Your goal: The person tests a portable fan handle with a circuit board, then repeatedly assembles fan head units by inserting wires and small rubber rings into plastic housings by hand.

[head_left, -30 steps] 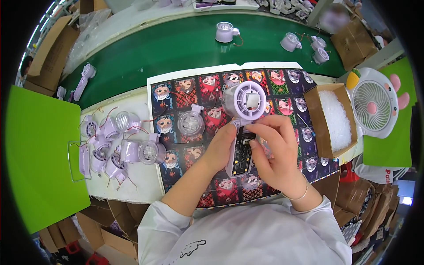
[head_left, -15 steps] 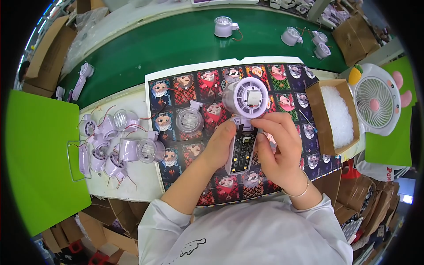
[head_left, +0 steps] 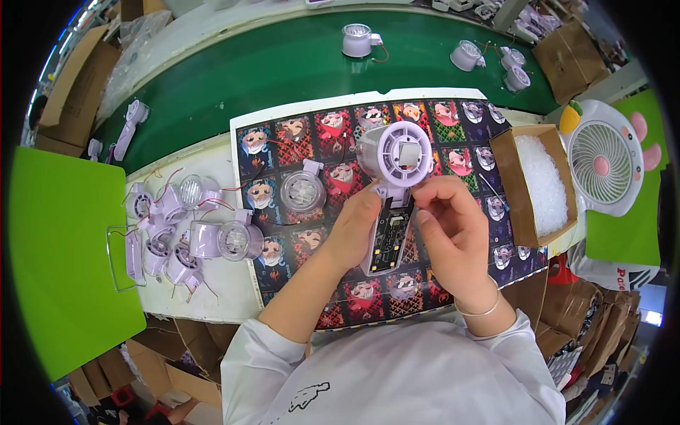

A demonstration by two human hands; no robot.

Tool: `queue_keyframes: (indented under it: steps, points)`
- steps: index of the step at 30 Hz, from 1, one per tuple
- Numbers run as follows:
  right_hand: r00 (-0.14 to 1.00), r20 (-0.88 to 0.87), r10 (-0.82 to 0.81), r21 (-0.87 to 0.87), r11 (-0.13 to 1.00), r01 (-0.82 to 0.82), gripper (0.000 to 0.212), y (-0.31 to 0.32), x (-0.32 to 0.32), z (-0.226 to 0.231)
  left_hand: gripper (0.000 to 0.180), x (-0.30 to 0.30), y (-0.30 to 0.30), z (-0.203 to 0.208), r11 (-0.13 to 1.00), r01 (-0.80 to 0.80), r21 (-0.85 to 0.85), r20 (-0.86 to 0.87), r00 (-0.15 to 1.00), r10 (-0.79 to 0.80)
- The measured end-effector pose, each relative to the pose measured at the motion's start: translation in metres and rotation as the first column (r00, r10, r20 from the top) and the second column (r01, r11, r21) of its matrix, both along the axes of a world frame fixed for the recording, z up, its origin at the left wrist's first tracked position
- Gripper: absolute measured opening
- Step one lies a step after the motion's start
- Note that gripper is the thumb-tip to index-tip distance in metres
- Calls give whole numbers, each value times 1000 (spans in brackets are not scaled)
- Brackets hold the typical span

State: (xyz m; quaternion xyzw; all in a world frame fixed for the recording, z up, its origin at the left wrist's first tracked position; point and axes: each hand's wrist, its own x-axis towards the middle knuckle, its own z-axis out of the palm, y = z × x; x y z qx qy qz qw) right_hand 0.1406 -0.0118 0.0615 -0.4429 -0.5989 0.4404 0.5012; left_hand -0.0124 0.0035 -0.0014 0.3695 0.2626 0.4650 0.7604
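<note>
A lilac handheld fan (head_left: 399, 194), its handle opened to a dark circuit board (head_left: 389, 242), is being held over a printed sheet (head_left: 361, 292) in front of the person. The left hand (head_left: 356, 228) is gripping the handle's left side, fingers closed around it. The right hand (head_left: 457, 239) is staying close by the neck's right side, thumb and forefinger bent narrowly together; whether they are pinching anything, I cannot tell. A clear-covered fan head (head_left: 303, 192) is lying left on the sheet. Farther left, a cluster of lilac fan parts (head_left: 205, 239) is resting on the white tabletop (head_left: 228, 292). Rightward, a cardboard box (head_left: 507, 177) is holding whitish filling, and beyond, a green belt (head_left: 283, 74) is carrying more fan heads (head_left: 357, 44).
</note>
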Motion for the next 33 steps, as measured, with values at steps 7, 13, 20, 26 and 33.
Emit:
queue_keyframes:
  steps: [7, 13, 20, 26, 33]
  points:
    - [986, 140, -91, 106, 991, 76, 30, 2, 2, -6, 63, -1, -4, -7, 992, 37, -121, 87, 996, -27]
    - [971, 195, -140, 136, 984, 115, 26, 2, 0, -12, 60, 1, -4, -8, 999, 20, -36, 43, 999, -19]
    - [964, 224, -145, 198, 975, 101, 22, 7, -1, -11, 56, -1, -5, -10, 999, 34, -30, 124, 992, -30]
    - [971, 198, -130, 191, 977, 92, 21, 7, 0, -12, 78, 0, -2, -12, 997, 2, -73, 20, 1000, 0]
    - [986, 157, -50, 54, 998, 42, 24, 3, 10, -7, 79, 1, 1, -7, 999, 21, 34, -19, 1000, -20]
